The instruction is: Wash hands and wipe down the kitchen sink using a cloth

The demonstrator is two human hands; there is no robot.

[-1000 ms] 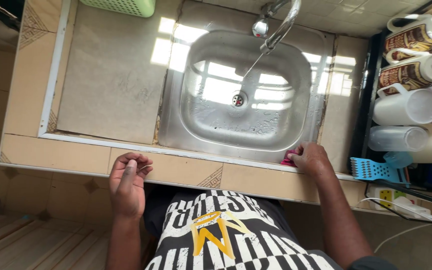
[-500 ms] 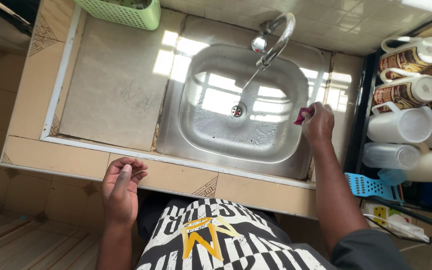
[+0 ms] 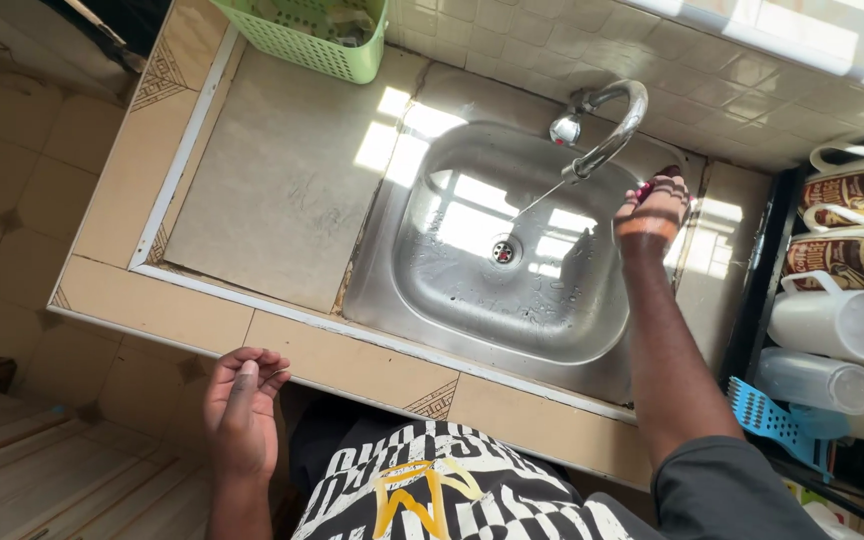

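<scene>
Head view: two hands at a steel kitchen sink, one lifted to the tap side, one low by the counter edge.

Head camera again, in detail: the right hand [image 3: 654, 212] is closed around a small red object [image 3: 644, 190], holding it over the far right rim of the sink [image 3: 422, 270], just beside the curved tap [image 3: 607, 125], from which a thin stream of water runs toward the drain [image 3: 503, 251]. The left hand [image 3: 242, 405] hangs below the tiled counter edge [image 3: 352, 365], fingers curled loosely inward with the thumb laid across the palm; whether it holds anything I cannot tell. A green basket [image 3: 302, 35] stands at the counter's far end, well apart from both hands. White jugs [image 3: 837, 320] and a blue grater [image 3: 767, 415] sit in a rack to the right.
</scene>
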